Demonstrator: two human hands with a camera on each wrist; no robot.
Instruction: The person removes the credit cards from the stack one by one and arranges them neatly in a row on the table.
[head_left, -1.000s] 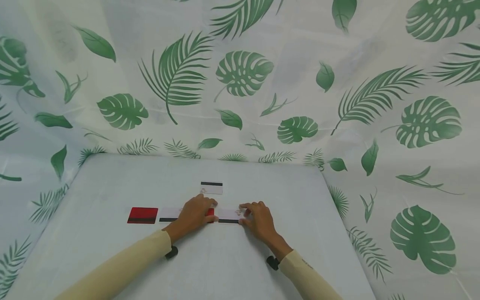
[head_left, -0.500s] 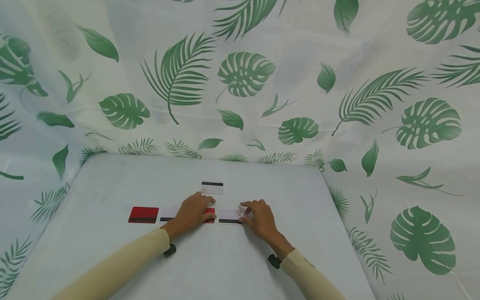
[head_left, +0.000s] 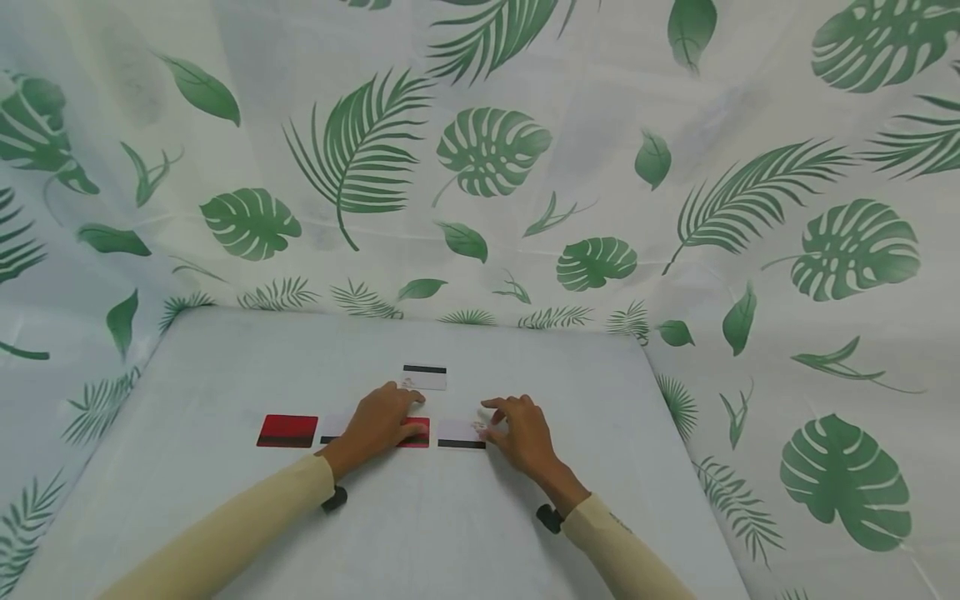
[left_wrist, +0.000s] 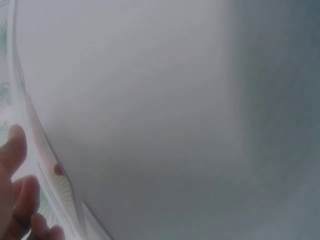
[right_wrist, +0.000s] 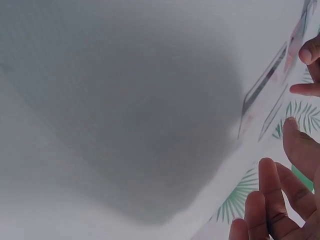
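Below a white card with a black stripe point(head_left: 425, 378), several stripe-backed cards lie in a row in the head view. My left hand point(head_left: 373, 423) hovers over the middle of that row, partly covering a white card point(head_left: 336, 423) and a red card point(head_left: 422, 426). Its thumb overlaps the red card, and its fingers are loosely bent with nothing held. At the row's right end lies another white card point(head_left: 457, 432). Beside its right edge is my right hand point(head_left: 528, 435), thumb and forefinger spread apart. In the right wrist view, the right-hand fingers point(right_wrist: 270, 182) are apart from the cards.
Another red card point(head_left: 288, 431) lies at the row's left end. The white tabletop point(head_left: 480, 533) meets a leaf-printed sheet point(head_left: 510, 217) at the back and sides. Dark wrist devices sit at both cuffs.
My left hand has drifted slightly left, uncovering more of the middle red card. My right thumb and forefinger have spread a little wider beside the end white card. The cards keep their layout.
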